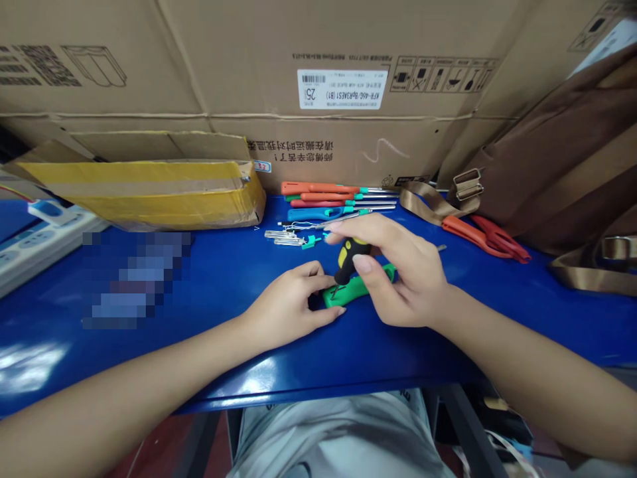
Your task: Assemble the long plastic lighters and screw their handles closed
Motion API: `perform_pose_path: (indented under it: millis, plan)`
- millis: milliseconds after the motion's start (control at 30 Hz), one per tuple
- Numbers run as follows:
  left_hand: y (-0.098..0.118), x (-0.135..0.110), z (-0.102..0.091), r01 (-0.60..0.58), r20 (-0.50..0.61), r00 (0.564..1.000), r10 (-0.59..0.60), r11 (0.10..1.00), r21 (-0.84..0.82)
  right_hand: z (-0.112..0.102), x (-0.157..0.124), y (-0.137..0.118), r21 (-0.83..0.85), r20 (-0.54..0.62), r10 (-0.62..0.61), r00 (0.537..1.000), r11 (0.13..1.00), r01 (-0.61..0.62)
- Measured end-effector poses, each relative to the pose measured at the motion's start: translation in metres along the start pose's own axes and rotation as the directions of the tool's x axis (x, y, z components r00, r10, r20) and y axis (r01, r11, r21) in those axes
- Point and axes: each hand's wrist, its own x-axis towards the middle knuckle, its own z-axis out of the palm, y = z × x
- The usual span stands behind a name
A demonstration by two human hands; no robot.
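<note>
On the blue table lies a green long-nosed lighter (359, 287), with its metal nozzle pointing to the right. My left hand (293, 299) pinches the lighter's left end between thumb and fingers. My right hand (411, 272) grips a short black-and-yellow screwdriver (347, 260) above it. The screwdriver is tilted, its tip down at the left part of the green handle, where a dark slot-like mark shows. Whether the tip touches a screw I cannot tell. Part of the lighter is hidden behind my right hand.
Behind my hands lie several orange and blue lighters (318, 212) and thin metal and clear parts (286, 237). Red-orange casings (478, 236) lie beside a brown bag (562, 153). A yellow-taped box (164, 192), a power strip (50, 239) and a cardboard wall (239, 60) border the table.
</note>
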Motion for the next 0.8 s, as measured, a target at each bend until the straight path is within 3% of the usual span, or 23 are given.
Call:
perform_pose_path:
  millis: [233, 433, 667, 800]
  plan:
    - [0.0015, 0.0001, 0.0021, 0.021, -0.021, 1.000, -0.020, 1.000, 0.016, -0.0008, 0.0030, -0.0012, -0.106, -0.052, 0.002, 0.999, 0.994, -0.007]
    - [0.0015, -0.0009, 0.0013, 0.028, -0.012, 1.000, -0.028, 1.000, 0.004, -0.0032, 0.0009, -0.0001, -0.016, 0.116, 0.060, 0.991, 0.998, -0.059]
    - [0.0030, -0.0015, 0.0024, 0.042, -0.024, 0.999, -0.041, 0.999, 0.033, 0.0004, 0.0008, 0.0006, -0.094, -0.007, 0.028, 1.000, 0.995, -0.028]
    - [0.0031, -0.0011, 0.0022, 0.045, -0.020, 0.999, -0.045, 0.999, 0.020, -0.0008, -0.0013, 0.0029, -0.039, 0.056, -0.010, 0.998, 0.999, 0.012]
